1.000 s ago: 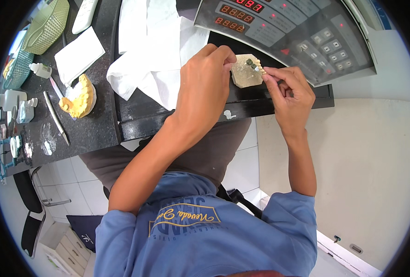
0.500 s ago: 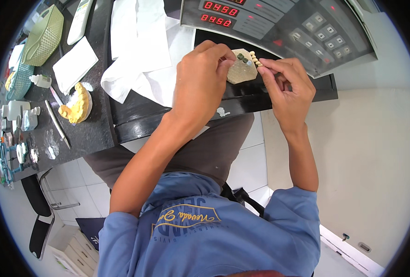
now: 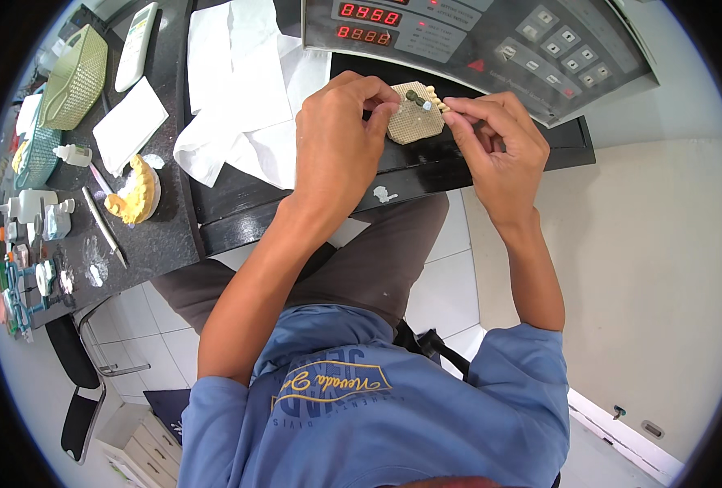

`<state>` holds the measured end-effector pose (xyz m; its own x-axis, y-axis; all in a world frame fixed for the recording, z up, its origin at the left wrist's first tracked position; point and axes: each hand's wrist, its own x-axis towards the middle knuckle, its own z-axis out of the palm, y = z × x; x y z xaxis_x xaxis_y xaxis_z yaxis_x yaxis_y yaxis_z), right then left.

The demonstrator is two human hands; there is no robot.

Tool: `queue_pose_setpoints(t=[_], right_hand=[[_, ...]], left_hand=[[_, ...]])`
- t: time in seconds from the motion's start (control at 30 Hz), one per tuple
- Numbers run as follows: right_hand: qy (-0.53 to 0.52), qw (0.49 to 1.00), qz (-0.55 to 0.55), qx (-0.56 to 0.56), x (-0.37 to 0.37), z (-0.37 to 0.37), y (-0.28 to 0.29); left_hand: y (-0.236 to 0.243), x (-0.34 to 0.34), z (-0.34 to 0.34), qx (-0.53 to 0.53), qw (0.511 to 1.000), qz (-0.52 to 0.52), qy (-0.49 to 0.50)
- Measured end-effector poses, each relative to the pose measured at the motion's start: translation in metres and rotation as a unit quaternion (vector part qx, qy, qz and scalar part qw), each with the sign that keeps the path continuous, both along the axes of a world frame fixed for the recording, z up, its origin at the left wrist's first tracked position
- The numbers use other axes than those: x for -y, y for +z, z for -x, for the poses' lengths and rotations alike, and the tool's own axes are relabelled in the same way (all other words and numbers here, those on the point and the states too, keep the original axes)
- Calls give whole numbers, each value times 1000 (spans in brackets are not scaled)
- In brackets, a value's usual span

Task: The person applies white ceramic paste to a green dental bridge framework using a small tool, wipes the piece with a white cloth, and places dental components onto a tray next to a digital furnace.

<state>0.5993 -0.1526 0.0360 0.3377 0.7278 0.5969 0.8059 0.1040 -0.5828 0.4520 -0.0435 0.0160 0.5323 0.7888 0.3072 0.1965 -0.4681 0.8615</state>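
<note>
A beige honeycomb firing tray point(image 3: 414, 128) lies before me on the black ledge. Two small dark-green pieces and a pale bluish-white one point(image 3: 427, 106) stand on top of it. My left hand point(image 3: 340, 134) pinches the tray's left edge between thumb and fingers. At the opposite edge, a short curved row of cream tooth-shaped pieces, like a dental bridge point(image 3: 436, 98), overlaps the tray. Its near end is between the thumb and index finger of my right hand point(image 3: 507, 150). The fingertips partly hide both contacts.
Behind the tray stands a grey control panel point(image 3: 458, 49) with red readouts and buttons. White paper sheets point(image 3: 239, 89) lie left of my left hand. Further left are a yellow dental model point(image 3: 137, 195), a metal pen-like tool point(image 3: 104, 228), small bottles and a green basket point(image 3: 76, 77).
The dental bridge has come closer to the tray and now overlaps its right edge. Both hands and the tray sit slightly further left in view. A lower red readout has changed.
</note>
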Motion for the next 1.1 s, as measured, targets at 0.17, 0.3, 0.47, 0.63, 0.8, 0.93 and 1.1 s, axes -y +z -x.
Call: queue_pose_setpoints(t=[0.17, 0.3, 0.47, 0.63, 0.8, 0.93, 1.1], right_hand=[[12, 998, 55, 8, -1, 5, 3], [24, 995, 88, 38, -6, 9, -1], [10, 992, 106, 69, -8, 13, 3], [12, 991, 110, 78, -8, 12, 1], [13, 990, 118, 72, -8, 12, -1], [15, 989, 122, 80, -7, 11, -2], [4, 988, 121, 94, -3, 11, 4]], left_hand=[[-4, 1, 2, 16, 1000, -16, 2], [-4, 1, 5, 19, 1000, 4, 1], [-2, 0, 7, 17, 1000, 21, -10], [-3, 1, 6, 23, 999, 21, -7], [-2, 1, 6, 18, 1000, 18, -5], [-3, 1, 6, 18, 1000, 14, -8], [-3, 0, 6, 15, 1000, 12, -7]])
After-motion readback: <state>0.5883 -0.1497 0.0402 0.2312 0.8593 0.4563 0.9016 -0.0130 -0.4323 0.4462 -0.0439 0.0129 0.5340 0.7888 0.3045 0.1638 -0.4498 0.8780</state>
